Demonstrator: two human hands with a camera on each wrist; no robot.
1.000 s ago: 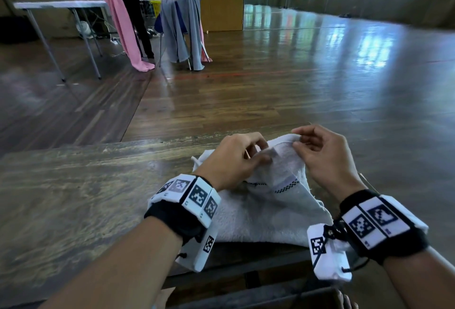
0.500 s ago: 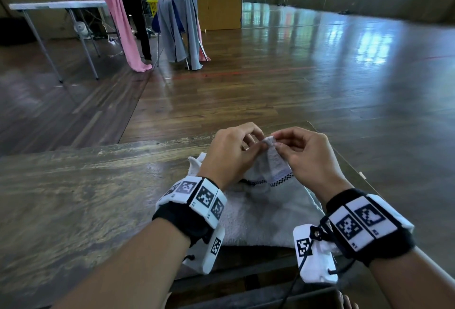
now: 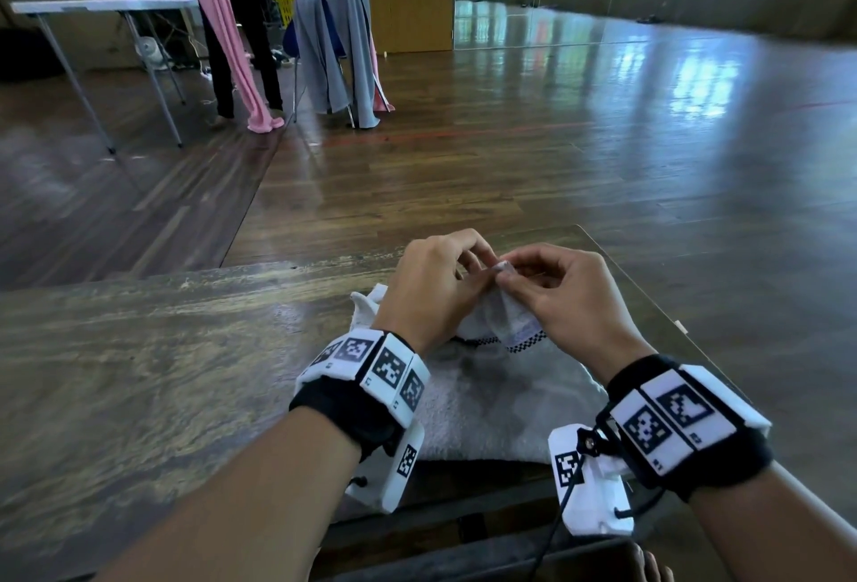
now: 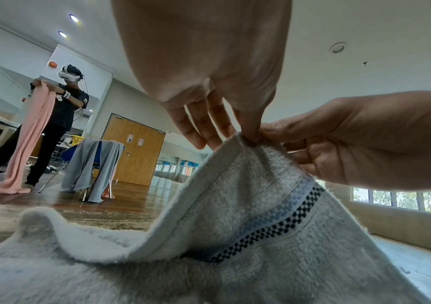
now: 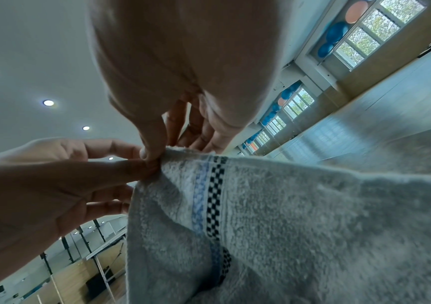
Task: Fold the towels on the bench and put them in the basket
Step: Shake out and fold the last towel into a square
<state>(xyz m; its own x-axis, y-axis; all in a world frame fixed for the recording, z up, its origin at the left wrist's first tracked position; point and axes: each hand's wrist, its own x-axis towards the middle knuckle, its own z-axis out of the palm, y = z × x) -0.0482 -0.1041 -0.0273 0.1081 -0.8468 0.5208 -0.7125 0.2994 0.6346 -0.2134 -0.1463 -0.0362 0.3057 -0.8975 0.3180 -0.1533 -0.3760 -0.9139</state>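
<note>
Low in the middle of the head view we have a grey towel (image 3: pixel 491 400) spread on the worn wooden bench (image 3: pixel 139 373), its near edge reaching the bench's front edge between our two wrists. One corner of it is lifted off the surface into a small peak, and both our hands meet at that peak. Our left hand (image 3: pixel 431 289) pinches the corner between thumb and forefinger, the other fingers loosely extended beyond it, as the left wrist view shows. Our right hand (image 3: pixel 566 298) pinches the same corner from the other side, thumb and forefinger closed on the cloth and the remaining fingers curled, so the fingertips of the two hands touch each other at the tip. A band of blue and a black-and-white chequered stripe (image 4: pixel 282 224) runs across the raised part just below the pinch. In the upper left of the head view a person (image 3: pixel 241 25) stands holding a long pink cloth (image 3: pixel 218 39) that hangs to the floor, beside a chair (image 3: pixel 334 57) draped with grey cloth and a white folding table (image 3: pixel 106 6).
</note>
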